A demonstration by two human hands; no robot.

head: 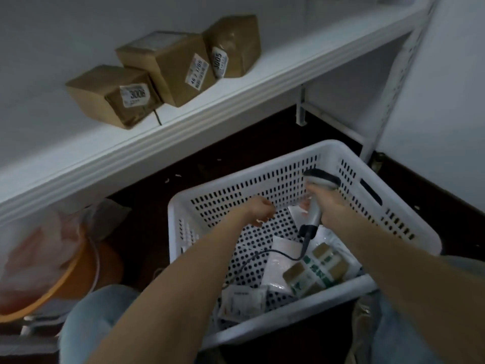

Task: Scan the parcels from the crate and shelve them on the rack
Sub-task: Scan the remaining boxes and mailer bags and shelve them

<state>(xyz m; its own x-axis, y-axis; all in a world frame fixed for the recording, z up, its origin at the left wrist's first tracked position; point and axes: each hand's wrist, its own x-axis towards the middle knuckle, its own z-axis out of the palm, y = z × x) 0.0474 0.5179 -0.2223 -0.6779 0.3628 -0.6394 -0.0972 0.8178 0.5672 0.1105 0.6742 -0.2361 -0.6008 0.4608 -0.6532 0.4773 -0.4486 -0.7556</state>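
Holding white mailers (278, 267) and a green-taped box (317, 271) near right, the crate (265, 333) sits below the rack (210, 110) (three labelled boxes (181, 68) shelved); right grip (333, 209) clasps the scanner (321, 179), left grip (259, 210) hangs loosely curled, empty.

Single head view: wide-angle, tilted, looks steeply down, close over crate (249, 187); rack shelf (288, 56) upper left.

Three brown boxes (181, 67), one white crate (262, 179), one scanner (321, 179), two hands (259, 210), one orange basin (78, 271).
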